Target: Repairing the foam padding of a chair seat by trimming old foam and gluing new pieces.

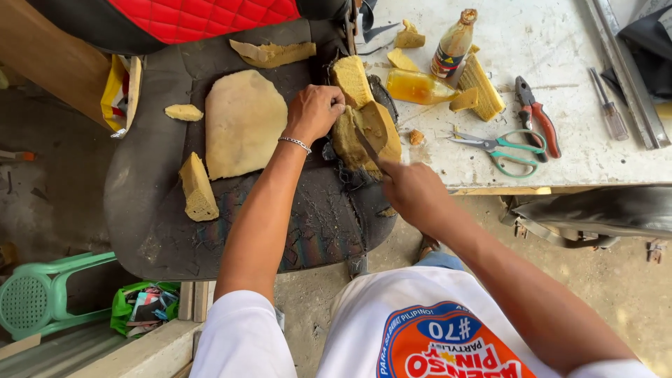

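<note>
— Where's the foam being worked?

— The foam block [369,133] sits at the right edge of the dark seat [154,210], where it meets the white table [560,63]. The left hand [313,112] lies on its upper left side, fingers curled down, pressing rather than clasping.

— And the other hand?

— The right hand [414,192] is closed around the handle of a knife [368,145]; the blade slants up and left across the block.

— What else is on the seat?

— A big flat foam sheet [241,122] just left of the left hand, a small scrap [183,112] beside it, a wedge [198,189] lower down, and a thin strip [273,52] near the red quilted cushion [203,15].

— On the table?

— Two bottles: one standing [453,45], one lying with amber liquid [417,87]. A ridged foam piece [481,87] is just right of them. Scissors [500,148] with green handles lie near the table's front edge, red pliers [537,115] next to them, a screwdriver [609,108] farther right.

— Below?

— A green stool [42,294] on the floor at the left.
</note>
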